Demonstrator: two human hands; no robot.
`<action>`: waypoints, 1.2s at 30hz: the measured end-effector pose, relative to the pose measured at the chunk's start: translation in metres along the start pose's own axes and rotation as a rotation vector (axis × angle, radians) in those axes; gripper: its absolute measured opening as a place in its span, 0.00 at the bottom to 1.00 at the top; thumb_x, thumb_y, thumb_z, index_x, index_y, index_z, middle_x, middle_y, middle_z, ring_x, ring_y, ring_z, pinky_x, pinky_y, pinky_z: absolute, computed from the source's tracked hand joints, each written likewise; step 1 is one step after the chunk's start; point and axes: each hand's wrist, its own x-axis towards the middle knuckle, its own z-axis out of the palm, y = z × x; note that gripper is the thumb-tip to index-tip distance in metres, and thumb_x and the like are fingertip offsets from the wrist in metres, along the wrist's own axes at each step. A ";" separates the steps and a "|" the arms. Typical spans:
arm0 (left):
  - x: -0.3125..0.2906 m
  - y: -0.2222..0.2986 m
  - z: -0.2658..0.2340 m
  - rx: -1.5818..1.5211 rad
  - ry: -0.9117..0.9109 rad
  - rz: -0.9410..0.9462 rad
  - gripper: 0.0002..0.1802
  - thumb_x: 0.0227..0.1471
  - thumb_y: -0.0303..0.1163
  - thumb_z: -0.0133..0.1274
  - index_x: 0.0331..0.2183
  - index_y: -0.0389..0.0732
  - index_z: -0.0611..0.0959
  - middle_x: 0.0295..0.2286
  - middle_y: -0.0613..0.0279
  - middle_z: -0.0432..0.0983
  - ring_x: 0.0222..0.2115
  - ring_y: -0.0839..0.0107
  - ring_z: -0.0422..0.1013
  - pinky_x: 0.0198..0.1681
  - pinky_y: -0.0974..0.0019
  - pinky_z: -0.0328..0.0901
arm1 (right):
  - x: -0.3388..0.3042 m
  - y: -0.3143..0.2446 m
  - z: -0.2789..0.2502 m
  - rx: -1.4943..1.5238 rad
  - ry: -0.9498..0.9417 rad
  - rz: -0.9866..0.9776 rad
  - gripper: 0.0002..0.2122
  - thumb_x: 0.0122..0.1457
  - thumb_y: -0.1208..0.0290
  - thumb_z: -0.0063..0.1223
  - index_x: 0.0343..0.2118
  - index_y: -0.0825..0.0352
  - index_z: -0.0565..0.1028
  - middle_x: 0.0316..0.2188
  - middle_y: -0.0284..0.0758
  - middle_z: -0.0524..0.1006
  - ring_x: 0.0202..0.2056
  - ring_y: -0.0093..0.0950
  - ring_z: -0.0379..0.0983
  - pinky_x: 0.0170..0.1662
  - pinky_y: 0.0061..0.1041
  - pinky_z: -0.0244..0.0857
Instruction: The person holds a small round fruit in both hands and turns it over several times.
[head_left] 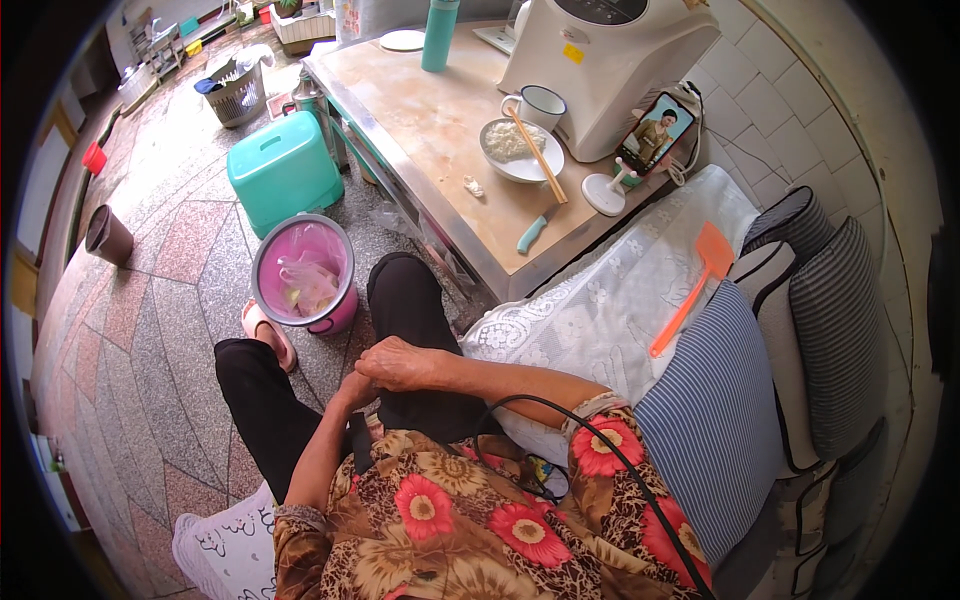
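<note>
Both of my hands meet above my lap, by my right knee. My right hand (396, 364) is closed, its fingers curled in against the other hand. My left hand (360, 389) is partly covered by it, so its fingers are hidden. Whether anything lies between the hands does not show. Beyond them on the table (420, 130) stands a white bowl (545, 171) of a pale, lumpy food, with wooden chopsticks (540, 160) laid across it. A turquoise-handled knife (533, 234) and a small whitish lump (473, 187) lie nearby.
A pink lined bin (335, 316) stands by my left leg, in front of a turquoise box (284, 172). An enamel mug (543, 106), a phone (655, 135) and a white appliance (590, 75) occupy the table's right. An orange fly swatter (690, 290) rests on lace cloth beside striped cushions (705, 410).
</note>
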 end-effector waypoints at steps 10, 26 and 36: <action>0.002 -0.016 0.011 -0.039 0.002 -0.008 0.18 0.39 0.25 0.49 0.38 0.39 0.74 0.39 0.54 0.69 0.44 0.62 0.63 0.46 0.64 0.56 | 0.000 -0.001 0.000 0.001 0.004 -0.003 0.05 0.38 0.76 0.48 0.21 0.70 0.67 0.21 0.42 0.70 0.28 0.40 0.69 0.28 0.35 0.61; -0.002 0.010 -0.005 -0.028 0.007 0.010 0.19 0.37 0.23 0.47 0.37 0.39 0.74 0.39 0.53 0.70 0.44 0.61 0.63 0.47 0.64 0.56 | -0.001 0.002 0.002 -0.006 0.013 0.003 0.06 0.38 0.75 0.48 0.21 0.70 0.67 0.22 0.42 0.70 0.28 0.41 0.69 0.27 0.35 0.62; 0.000 -0.003 0.002 -0.028 -0.011 0.004 0.20 0.36 0.23 0.47 0.38 0.39 0.74 0.39 0.53 0.69 0.45 0.61 0.62 0.47 0.64 0.56 | 0.000 0.002 0.005 0.029 0.092 -0.011 0.06 0.34 0.75 0.49 0.18 0.71 0.70 0.18 0.45 0.71 0.26 0.43 0.70 0.26 0.37 0.63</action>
